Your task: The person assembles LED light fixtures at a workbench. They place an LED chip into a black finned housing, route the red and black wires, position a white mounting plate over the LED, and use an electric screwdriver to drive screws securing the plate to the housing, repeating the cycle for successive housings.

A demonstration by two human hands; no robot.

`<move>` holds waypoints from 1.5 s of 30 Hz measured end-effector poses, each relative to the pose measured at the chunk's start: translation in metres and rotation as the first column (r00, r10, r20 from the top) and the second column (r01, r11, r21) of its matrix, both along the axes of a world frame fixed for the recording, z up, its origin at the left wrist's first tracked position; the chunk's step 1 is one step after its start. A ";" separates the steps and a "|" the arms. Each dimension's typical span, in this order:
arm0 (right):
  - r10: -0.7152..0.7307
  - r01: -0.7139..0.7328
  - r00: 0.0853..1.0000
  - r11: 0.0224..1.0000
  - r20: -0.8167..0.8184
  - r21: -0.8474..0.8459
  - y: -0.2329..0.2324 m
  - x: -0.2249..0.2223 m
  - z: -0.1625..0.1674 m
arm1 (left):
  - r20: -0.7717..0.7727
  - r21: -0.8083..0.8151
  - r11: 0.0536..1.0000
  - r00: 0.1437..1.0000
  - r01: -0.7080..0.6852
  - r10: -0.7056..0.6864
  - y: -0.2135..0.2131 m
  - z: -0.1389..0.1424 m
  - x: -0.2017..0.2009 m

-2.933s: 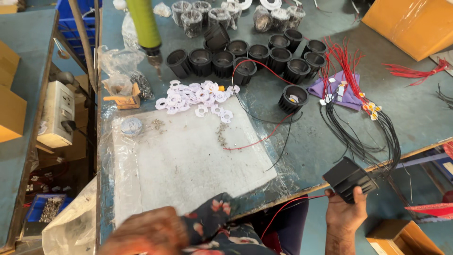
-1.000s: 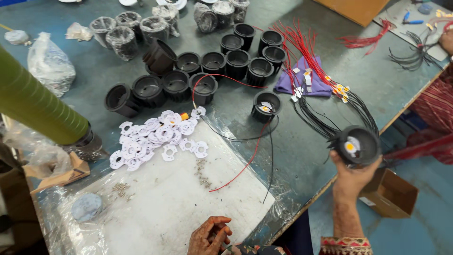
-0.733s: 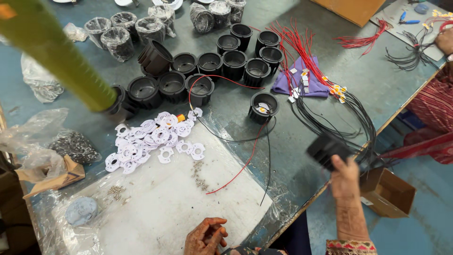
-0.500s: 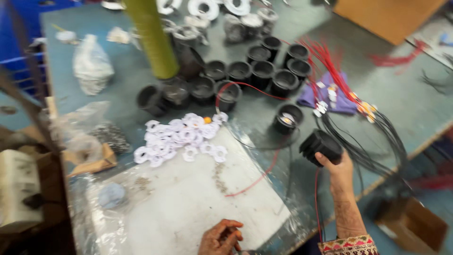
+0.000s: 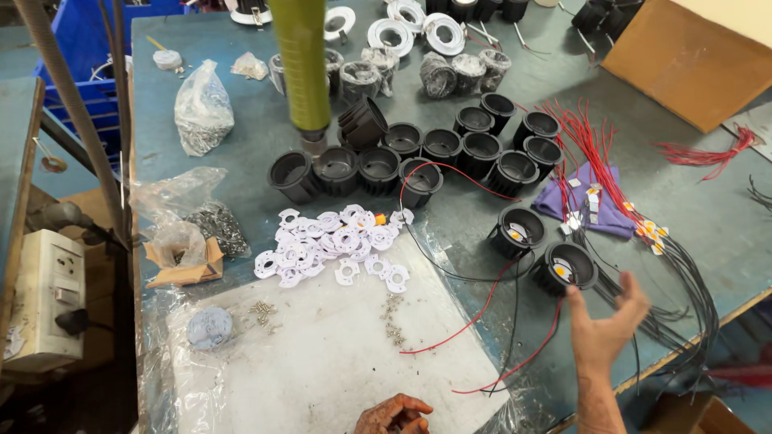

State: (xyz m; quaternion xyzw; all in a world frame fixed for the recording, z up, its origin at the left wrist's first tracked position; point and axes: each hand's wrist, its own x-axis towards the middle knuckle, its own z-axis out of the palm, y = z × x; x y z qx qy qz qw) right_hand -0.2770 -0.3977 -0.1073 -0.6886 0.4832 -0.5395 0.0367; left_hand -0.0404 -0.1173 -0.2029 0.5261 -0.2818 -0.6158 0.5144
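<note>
My right hand [image 5: 605,328] hovers open, fingers spread, just below a black round lamp housing [image 5: 565,267] with a yellow chip inside, standing on the bench with red and black wires trailing from it. A second wired housing [image 5: 519,231] stands beside it. My left hand [image 5: 394,415] rests at the bottom edge on the clear plastic sheet [image 5: 322,362], fingers curled, with nothing visible in it. A pile of white ring pieces [image 5: 326,244] lies on the sheet's far edge, with small screws [image 5: 393,319] scattered nearby.
Rows of empty black housings [image 5: 402,157] fill the bench middle. A green hanging tool [image 5: 299,64] dangles over them. A bundle of red and black wires [image 5: 611,177] lies on a purple cloth [image 5: 585,210]. Bags of hardware [image 5: 203,104] sit left; a cardboard box [image 5: 691,56] is at the far right.
My right hand carried a black housing from the bench edge onto the bench, set it beside the other wired one and let go. The view shifted.
</note>
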 end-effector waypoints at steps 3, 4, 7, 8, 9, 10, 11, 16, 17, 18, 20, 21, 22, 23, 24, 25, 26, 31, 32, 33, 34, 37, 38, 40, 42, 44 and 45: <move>0.232 -0.221 0.970 0.967 0.073 -0.129 0.018 0.023 0.041 | 0.044 0.037 0.999 0.999 0.020 -0.021 0.003 -0.001 0.000; 0.312 -0.304 0.947 0.947 0.071 -0.107 0.021 0.036 0.055 | 0.076 0.050 0.998 0.996 0.034 -0.038 0.004 0.000 0.000; 0.478 -0.479 0.878 0.877 -0.028 -0.041 0.020 0.094 0.080 | 0.062 0.043 0.999 0.998 0.010 -0.013 0.006 0.001 0.000; 0.540 -0.546 0.837 0.836 -0.088 -0.062 0.021 0.115 0.083 | 0.057 0.049 0.999 0.998 0.018 -0.021 0.006 0.002 0.001; 0.572 -0.580 0.809 0.814 -0.133 -0.028 0.020 0.137 0.085 | 0.053 0.052 0.998 0.998 0.027 -0.030 0.006 0.003 0.001; 0.604 -0.613 0.777 0.790 -0.176 0.008 0.016 0.159 0.086 | 0.049 0.056 0.998 0.998 0.034 -0.037 0.006 0.005 0.001; 0.646 -0.655 0.737 0.755 -0.197 0.023 0.011 0.181 0.087 | 0.067 0.046 0.999 0.997 0.028 -0.031 0.006 0.006 0.002; 0.541 -0.539 0.768 0.835 -0.342 0.111 -0.012 0.247 0.079 | 0.075 -0.001 1.000 0.997 -0.003 0.003 0.002 0.014 0.003; 0.492 -0.430 0.807 0.868 -0.327 0.246 -0.012 0.250 0.074 | 0.086 0.005 1.000 0.996 0.006 -0.007 0.002 0.016 0.004; 0.441 -0.312 0.839 0.871 -0.320 0.380 -0.011 0.254 0.068 | 0.097 0.013 1.000 0.995 0.015 -0.016 0.003 0.019 0.005; 0.436 -0.287 0.833 0.867 -0.342 0.407 -0.002 0.254 0.051 | 0.096 0.001 0.999 0.995 0.040 -0.040 0.003 0.021 0.007; 0.431 -0.268 0.829 0.866 -0.356 0.423 0.002 0.253 0.044 | 0.082 -0.018 0.998 0.995 0.052 -0.051 0.004 0.022 0.008; 0.457 -0.299 0.825 0.852 -0.333 0.430 0.004 0.252 0.038 | 0.067 -0.036 0.997 0.996 0.066 -0.063 0.006 0.023 0.007; 0.483 -0.328 0.819 0.838 -0.310 0.437 0.006 0.252 0.032 | 0.077 -0.026 0.998 0.995 0.064 -0.062 0.007 0.025 0.007; 0.509 -0.358 0.812 0.822 -0.287 0.444 0.009 0.250 0.028 | 0.086 -0.016 0.998 0.995 0.061 -0.059 0.007 0.028 0.008; 0.506 -0.354 0.819 0.817 -0.270 0.456 0.009 0.250 0.026 | 0.096 -0.008 0.998 0.994 0.055 -0.054 0.008 0.030 0.007; 0.505 -0.355 0.825 0.811 -0.252 0.465 0.006 0.252 0.027 | 0.082 0.019 0.998 0.995 0.063 -0.064 0.008 0.033 0.008; 0.603 -0.487 0.792 0.718 -0.095 0.498 -0.007 0.267 0.040 | 0.070 0.101 0.995 0.997 0.024 -0.031 0.009 0.048 0.007; 0.607 -0.501 0.794 0.685 -0.034 0.529 -0.008 0.271 0.043 | 0.054 0.085 0.996 0.998 0.024 -0.028 0.010 0.050 0.006; 0.608 -0.519 0.794 0.651 0.029 0.554 -0.008 0.272 0.049 | 0.041 0.068 0.997 0.999 0.023 -0.026 0.011 0.051 0.005; 0.573 -0.539 0.811 0.655 0.117 0.530 -0.008 0.271 0.053 | 0.032 0.051 0.998 0.999 0.019 -0.021 0.011 0.051 0.006; 0.479 -0.567 0.823 0.716 0.304 0.406 -0.010 0.256 0.065 | 0.036 0.065 0.997 0.998 0.043 -0.046 0.011 0.047 0.007; 0.456 -0.548 0.832 0.763 0.317 0.343 -0.009 0.239 0.070 | 0.057 0.039 0.998 0.997 0.053 -0.055 0.012 0.044 0.007; 0.454 -0.588 0.781 0.766 0.429 0.261 -0.007 0.197 0.083 | 0.095 -0.011 0.997 0.993 0.070 -0.069 0.013 0.040 0.006; 0.457 -0.636 0.697 0.750 0.553 0.183 -0.001 0.150 0.095 | 0.121 -0.037 0.996 0.990 0.081 -0.076 0.015 0.033 0.004; 0.507 -0.657 0.659 0.748 0.556 0.097 0.007 0.103 0.107 | 0.129 -0.039 0.996 0.989 0.077 -0.071 0.017 0.032 0.002; 0.561 -0.670 0.655 0.740 0.506 0.048 0.013 0.080 0.111 | 0.123 -0.028 0.997 0.990 0.069 -0.065 0.016 0.035 0.000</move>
